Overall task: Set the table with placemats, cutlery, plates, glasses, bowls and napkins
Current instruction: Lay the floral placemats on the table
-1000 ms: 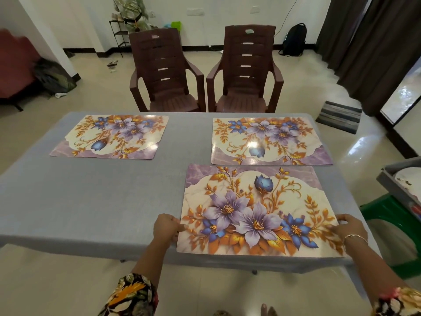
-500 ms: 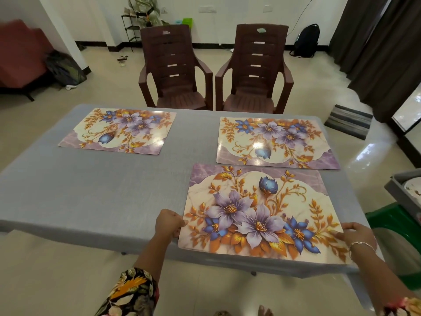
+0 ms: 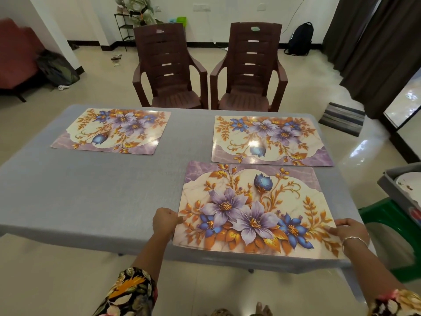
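Note:
Three floral placemats lie on the grey-clothed table. The near placemat sits at the front right edge. My left hand pinches its left edge with curled fingers. Its right front corner is held by my right hand, which wears a bracelet, with the thumb on top. A second placemat lies behind it at the far right, and a third placemat lies at the far left.
Two brown plastic chairs stand at the table's far side. To the right, a grey tray holding a white plate rests on a green stool. A striped doormat lies beyond.
Both hands keep their hold on the near placemat; the mat has barely shifted on the table. The view has tilted slightly.

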A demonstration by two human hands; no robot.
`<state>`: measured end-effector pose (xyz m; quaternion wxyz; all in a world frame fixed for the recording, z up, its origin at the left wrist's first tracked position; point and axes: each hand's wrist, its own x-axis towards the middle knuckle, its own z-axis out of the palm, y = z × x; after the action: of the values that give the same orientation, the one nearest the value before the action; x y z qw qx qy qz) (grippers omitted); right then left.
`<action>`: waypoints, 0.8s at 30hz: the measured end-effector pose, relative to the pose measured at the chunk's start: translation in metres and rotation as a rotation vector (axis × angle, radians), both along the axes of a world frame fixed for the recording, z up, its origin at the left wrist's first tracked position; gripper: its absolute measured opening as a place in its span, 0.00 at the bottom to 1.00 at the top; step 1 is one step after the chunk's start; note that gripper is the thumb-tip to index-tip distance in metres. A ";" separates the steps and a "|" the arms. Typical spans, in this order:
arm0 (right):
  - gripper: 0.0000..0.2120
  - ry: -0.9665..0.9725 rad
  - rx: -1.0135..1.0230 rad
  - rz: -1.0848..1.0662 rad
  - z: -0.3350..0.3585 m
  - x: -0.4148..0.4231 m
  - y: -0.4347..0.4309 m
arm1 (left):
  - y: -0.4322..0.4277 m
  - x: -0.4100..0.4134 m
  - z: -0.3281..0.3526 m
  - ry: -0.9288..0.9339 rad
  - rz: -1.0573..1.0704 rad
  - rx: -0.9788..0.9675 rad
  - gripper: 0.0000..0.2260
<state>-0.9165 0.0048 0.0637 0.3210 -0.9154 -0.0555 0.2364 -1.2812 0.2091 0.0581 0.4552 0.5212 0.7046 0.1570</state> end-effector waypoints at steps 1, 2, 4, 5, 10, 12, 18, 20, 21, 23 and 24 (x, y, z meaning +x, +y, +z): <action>0.08 -0.003 0.001 0.007 0.001 -0.001 0.000 | 0.000 0.000 0.000 0.002 0.004 0.010 0.08; 0.08 -0.010 -0.001 0.025 0.001 -0.003 0.001 | 0.000 0.000 0.000 0.004 0.005 0.019 0.08; 0.10 -0.025 -0.025 0.084 0.000 -0.006 0.002 | 0.000 -0.001 0.000 0.018 -0.005 0.035 0.07; 0.11 -0.036 -0.047 0.114 -0.001 -0.007 0.003 | 0.000 -0.002 0.001 0.018 -0.009 0.041 0.07; 0.16 -0.075 -0.125 0.172 -0.005 -0.008 0.005 | 0.002 -0.006 0.001 0.010 -0.018 0.062 0.07; 0.15 -0.079 -0.152 0.186 -0.006 -0.010 0.007 | 0.003 -0.007 -0.001 0.001 -0.016 0.052 0.07; 0.18 -0.149 -0.197 0.207 -0.010 -0.018 0.011 | 0.007 -0.012 -0.004 0.018 -0.015 0.056 0.07; 0.20 -0.200 -0.227 0.213 -0.014 -0.021 0.011 | 0.008 -0.014 -0.005 0.027 -0.012 0.070 0.06; 0.20 -0.224 -0.248 0.217 -0.014 -0.022 0.011 | 0.009 -0.014 -0.006 0.031 -0.014 0.073 0.06; 0.21 -0.256 -0.280 0.226 -0.013 -0.025 0.012 | 0.008 -0.014 -0.005 0.050 -0.020 0.079 0.08; 0.21 -0.263 -0.283 0.233 -0.012 -0.027 0.011 | 0.008 -0.014 -0.004 0.059 -0.025 0.084 0.08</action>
<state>-0.9435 0.0161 0.0515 0.1499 -0.9617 -0.1684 0.1557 -1.2954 0.2172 0.0542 0.4141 0.5530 0.7039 0.1653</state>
